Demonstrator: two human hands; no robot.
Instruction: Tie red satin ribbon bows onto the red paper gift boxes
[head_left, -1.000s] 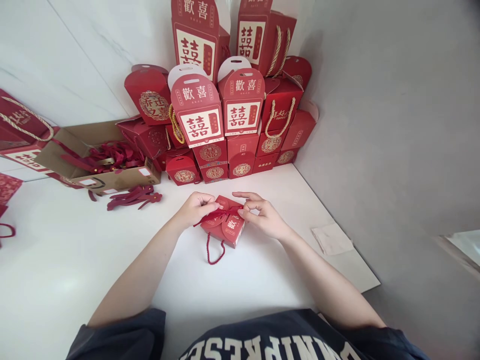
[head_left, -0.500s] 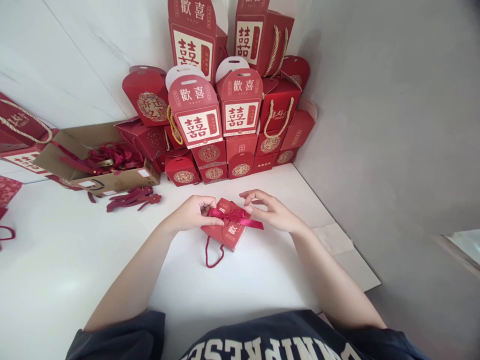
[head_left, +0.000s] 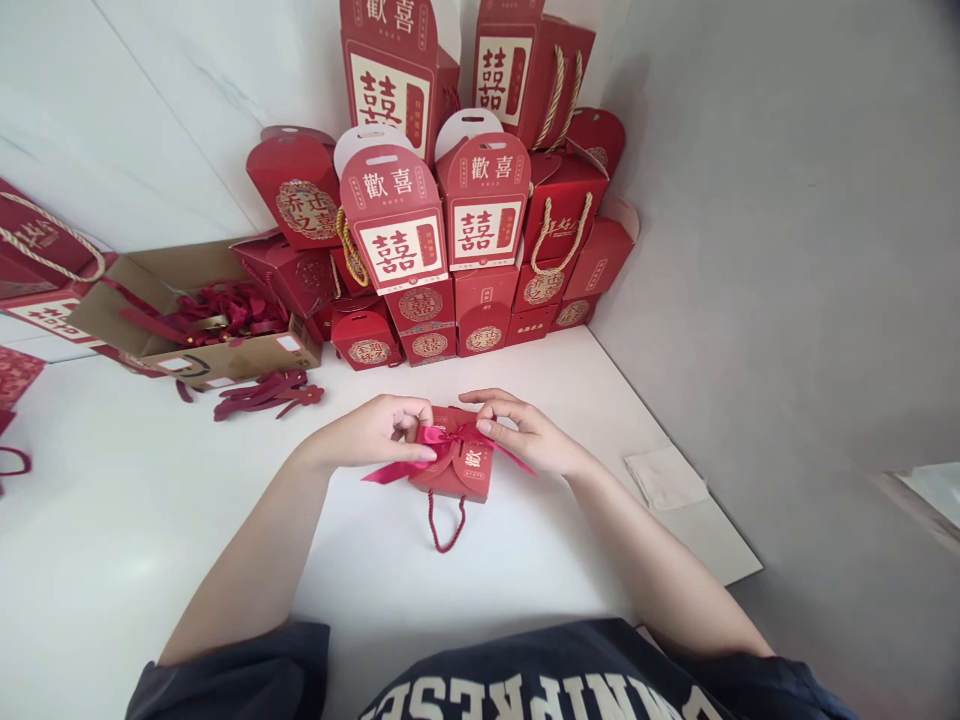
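Note:
A small red gift box (head_left: pixel 454 474) with pale characters lies on the white table in front of me, its dark red cord handle (head_left: pixel 448 540) looped toward my body. Across its top runs a shiny crimson ribbon (head_left: pixel 517 459) tied in a bow, tails hanging off to both sides. My left hand (head_left: pixel 386 432) pinches the bow's left loop between thumb and fingers. On the other side, my right hand (head_left: pixel 521 428) has thumb and index finger closed on the ribbon near the knot, other fingers loosely extended. The knot is partly hidden by the fingers.
Stacked red gift boxes (head_left: pixel 484 236) stand against the back wall. To the left sits an open cardboard box (head_left: pixel 247 362) of red ribbons, with more ribbon pieces (head_left: pixel 266 397) before it. A folded pale cloth (head_left: pixel 666 478) lies at right, beside the grey wall (head_left: pixel 795 280).
The gift box has turned slightly, its cord handle now pointing more straight at me. My right hand has moved left and closed on the ribbon. One tail now hangs out to the left.

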